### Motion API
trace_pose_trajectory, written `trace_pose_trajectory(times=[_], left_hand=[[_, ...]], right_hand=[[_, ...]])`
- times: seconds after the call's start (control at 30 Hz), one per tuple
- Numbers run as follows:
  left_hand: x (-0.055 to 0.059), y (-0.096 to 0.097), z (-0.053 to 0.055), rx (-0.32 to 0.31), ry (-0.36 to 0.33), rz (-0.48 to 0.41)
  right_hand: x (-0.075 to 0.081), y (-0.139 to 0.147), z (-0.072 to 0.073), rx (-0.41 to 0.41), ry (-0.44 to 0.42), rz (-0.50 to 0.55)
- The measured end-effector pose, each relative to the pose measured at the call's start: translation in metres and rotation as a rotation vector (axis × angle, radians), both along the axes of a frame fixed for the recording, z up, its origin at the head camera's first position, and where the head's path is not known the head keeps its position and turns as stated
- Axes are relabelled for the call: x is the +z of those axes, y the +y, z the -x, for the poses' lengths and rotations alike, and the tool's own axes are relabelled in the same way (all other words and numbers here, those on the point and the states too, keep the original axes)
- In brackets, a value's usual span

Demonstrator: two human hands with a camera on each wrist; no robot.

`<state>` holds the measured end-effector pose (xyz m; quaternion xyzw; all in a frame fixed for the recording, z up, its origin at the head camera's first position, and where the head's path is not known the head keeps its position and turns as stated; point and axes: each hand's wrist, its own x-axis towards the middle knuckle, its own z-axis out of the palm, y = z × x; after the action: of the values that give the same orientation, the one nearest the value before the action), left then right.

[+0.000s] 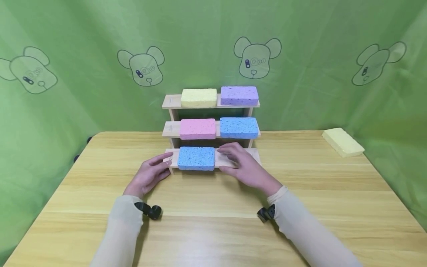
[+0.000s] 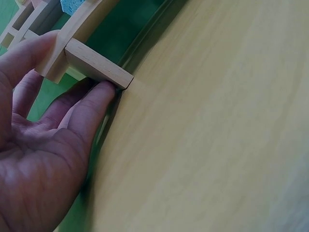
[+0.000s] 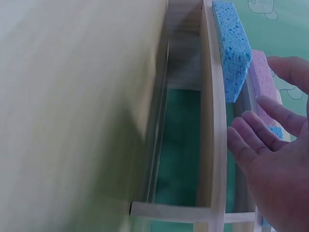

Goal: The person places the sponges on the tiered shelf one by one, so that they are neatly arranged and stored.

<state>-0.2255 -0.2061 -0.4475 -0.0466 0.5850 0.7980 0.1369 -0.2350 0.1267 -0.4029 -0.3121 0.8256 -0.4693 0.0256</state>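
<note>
A three-step wooden rack (image 1: 228, 158) stands on the table with sponges lying on its steps. My left hand (image 1: 151, 175) holds the left end of the bottom step; in the left wrist view its thumb and fingers lie around the board and leg (image 2: 99, 64). On that step, close to the left hand, is a blue sponge (image 1: 196, 158). To the right of this sponge hovers my right hand (image 1: 245, 165), over the bottom step, fingers slightly bent and nothing between them. In the right wrist view a gap separates the fingers (image 3: 277, 113) from the blue sponge (image 3: 232, 50).
The middle step bears a pink sponge (image 1: 198, 129) and another blue sponge (image 1: 238, 128). Above them lie a yellow sponge (image 1: 198, 98) and a purple one (image 1: 239, 96). Another yellow sponge (image 1: 343, 142) rests at the table's right edge. A green curtain (image 1: 200, 44) hangs behind.
</note>
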Motion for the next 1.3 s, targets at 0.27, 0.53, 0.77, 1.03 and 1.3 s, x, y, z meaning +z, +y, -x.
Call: trace_pose_trajectory(times=[0.27, 0.53, 0.77, 1.03, 1.3], left_hand=[[-0.003, -0.001, -0.001, -0.007, 0.003, 0.022], [-0.003, 0.001, 0.001, -0.012, 0.009, 0.026], [-0.001, 0.001, 0.001, -0.016, 0.006, 0.015], [-0.002, 0.001, 0.000, -0.011, 0.002, 0.010], [-0.001, 0.001, 0.000, -0.008, 0.003, 0.018]], right_hand=[[0.003, 0.009, -0.008, -0.004, -0.005, -0.055], [0.009, 0.026, -0.013, -0.028, -0.015, -0.074], [0.012, 0.034, -0.016, -0.048, -0.005, -0.094], [0.012, 0.043, -0.017, -0.058, 0.042, -0.111], [0.013, 0.048, -0.020, -0.054, 0.083, -0.128]])
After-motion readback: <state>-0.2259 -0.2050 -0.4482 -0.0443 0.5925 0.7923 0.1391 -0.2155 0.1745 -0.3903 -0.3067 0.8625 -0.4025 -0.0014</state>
